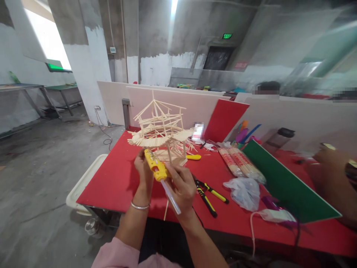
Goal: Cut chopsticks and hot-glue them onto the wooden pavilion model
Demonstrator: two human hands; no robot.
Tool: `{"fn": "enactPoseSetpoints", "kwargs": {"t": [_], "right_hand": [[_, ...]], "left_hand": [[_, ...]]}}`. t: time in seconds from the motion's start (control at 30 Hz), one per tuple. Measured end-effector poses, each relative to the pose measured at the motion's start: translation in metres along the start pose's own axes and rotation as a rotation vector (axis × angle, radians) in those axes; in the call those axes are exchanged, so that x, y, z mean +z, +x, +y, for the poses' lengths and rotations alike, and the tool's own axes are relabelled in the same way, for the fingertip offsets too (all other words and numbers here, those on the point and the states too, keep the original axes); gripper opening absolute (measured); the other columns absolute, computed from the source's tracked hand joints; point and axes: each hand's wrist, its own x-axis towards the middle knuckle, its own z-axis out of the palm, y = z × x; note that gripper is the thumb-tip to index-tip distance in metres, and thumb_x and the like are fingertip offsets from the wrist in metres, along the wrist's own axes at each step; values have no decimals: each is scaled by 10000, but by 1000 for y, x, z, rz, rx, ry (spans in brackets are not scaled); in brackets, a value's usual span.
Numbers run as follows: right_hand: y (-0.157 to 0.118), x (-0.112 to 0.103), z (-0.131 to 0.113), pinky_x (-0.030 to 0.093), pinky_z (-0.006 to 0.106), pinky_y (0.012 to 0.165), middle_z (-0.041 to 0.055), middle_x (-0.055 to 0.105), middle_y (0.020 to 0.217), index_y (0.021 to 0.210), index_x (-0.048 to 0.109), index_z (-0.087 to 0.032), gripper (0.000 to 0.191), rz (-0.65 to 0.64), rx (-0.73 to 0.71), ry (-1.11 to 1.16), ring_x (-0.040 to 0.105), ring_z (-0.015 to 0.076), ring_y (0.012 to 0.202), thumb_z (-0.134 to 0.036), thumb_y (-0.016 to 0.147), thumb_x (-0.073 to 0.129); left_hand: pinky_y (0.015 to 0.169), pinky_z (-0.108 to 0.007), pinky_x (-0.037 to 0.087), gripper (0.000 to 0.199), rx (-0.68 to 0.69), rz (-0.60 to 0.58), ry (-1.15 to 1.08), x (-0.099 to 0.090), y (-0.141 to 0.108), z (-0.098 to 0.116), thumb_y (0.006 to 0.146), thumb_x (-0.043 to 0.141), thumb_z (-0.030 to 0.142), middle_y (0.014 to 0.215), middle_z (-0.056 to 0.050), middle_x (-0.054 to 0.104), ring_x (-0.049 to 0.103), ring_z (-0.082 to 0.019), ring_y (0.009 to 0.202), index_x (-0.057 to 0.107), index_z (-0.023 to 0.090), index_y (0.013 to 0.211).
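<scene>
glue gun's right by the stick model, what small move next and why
Perhaps shift the left hand slightly back from the front end of the gun. The right hand holds the gun, and that end looks very near the left hand, just below the lower roof of the model; it may be hot.

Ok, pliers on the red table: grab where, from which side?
Probably both handles, from the near right: they splay apart that way, lying on the table, while the pivot end sits close beside the right hand.
</scene>
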Motion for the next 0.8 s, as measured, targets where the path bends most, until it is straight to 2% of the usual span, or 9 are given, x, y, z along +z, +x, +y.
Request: {"fn": "enactPoseSetpoints", "kwargs": {"t": [0.13, 0.23, 0.33, 0.47, 0.57, 0.67, 0.73, 0.8], "right_hand": [[-6, -21, 18, 550, 299, 745, 54, 684, 978, 1257, 634, -283, 485, 104, 45, -87, 656, 179, 851, -91, 814, 669], [0, -31, 29, 552, 297, 736, 64, 689, 970, 1201, 657, -242, 378, 147, 114, -188, 665, 183, 833, -167, 831, 688], [11, -31, 33, 557, 317, 764, 77, 691, 966, 1144, 671, -215, 279, 141, 164, -168, 666, 187, 841, -228, 865, 665], [23, -27, 34, 554, 321, 795, 77, 704, 953, 1107, 682, -206, 243, 103, 110, -128, 664, 185, 858, -237, 866, 666], [27, -31, 42, 541, 309, 729, 55, 693, 882, 958, 719, -191, 181, 162, 255, -113, 638, 177, 768, -333, 850, 688], [30, -39, 56, 479, 270, 598, 8, 622, 695, 798, 709, -161, 278, 260, 439, -124, 541, 136, 607, -439, 813, 709], [31, -44, 60, 460, 267, 598, 2, 602, 668, 801, 709, -149, 322, 296, 485, -146, 507, 126, 589, -471, 805, 705], [33, -46, 56, 468, 278, 636, 19, 626, 710, 850, 721, -147, 345, 264, 481, -170, 522, 137, 621, -488, 807, 694]], "left_hand": [[541, -200, 394, 388, 17, 68, -54, 2, 16, -1, 597, 852, 429, 546, 56, 530, 482, -68, 517, 590, 147, 650], [512, -183, 369, 383, -27, 68, -90, 1, 23, 2, 563, 879, 395, 524, 52, 545, 475, -54, 489, 603, 140, 640], [514, -177, 381, 368, -70, 61, -106, -1, 23, 8, 554, 892, 355, 528, 47, 562, 499, -53, 488, 608, 138, 643], [514, -176, 399, 336, -120, 61, -111, -4, 20, 15, 552, 898, 303, 526, 40, 581, 528, -62, 492, 622, 135, 646], [537, -181, 427, 343, -151, 63, -113, -9, 21, 22, 525, 909, 283, 534, 37, 599, 558, -70, 513, 626, 135, 649], [535, -185, 432, 386, -166, 51, -106, -13, 23, 26, 467, 929, 293, 538, 33, 609, 556, -70, 503, 636, 131, 657], [524, -186, 424, 400, -164, 54, -97, -14, 24, 27, 450, 932, 304, 542, 28, 615, 551, -69, 495, 638, 129, 657], [518, -186, 416, 389, -154, 64, -94, -13, 25, 25, 461, 924, 306, 547, 24, 619, 547, -68, 494, 641, 130, 660]]}}
